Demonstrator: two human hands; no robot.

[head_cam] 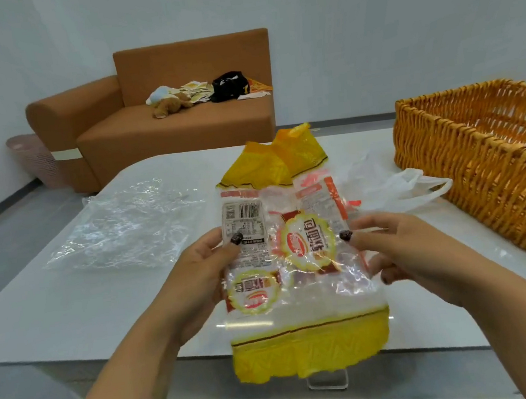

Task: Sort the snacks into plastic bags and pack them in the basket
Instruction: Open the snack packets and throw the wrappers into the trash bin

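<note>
Both hands, left hand [207, 268] and right hand [401, 249], pinch snack packets [294, 254] above table [70, 303]; bagging step, next needs clear bag [127, 228].

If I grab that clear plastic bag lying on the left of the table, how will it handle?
The clear plastic bag looks crumpled and thin, so it is probably floppy and very light. Its glossy sheen suggests it may slip on the smooth table.

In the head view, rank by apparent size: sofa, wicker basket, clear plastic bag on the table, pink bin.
1. Sofa
2. Wicker basket, cut off at the frame edge and nearer, so 1 and 2 are unsure
3. Clear plastic bag
4. Pink bin, partly hidden
</note>
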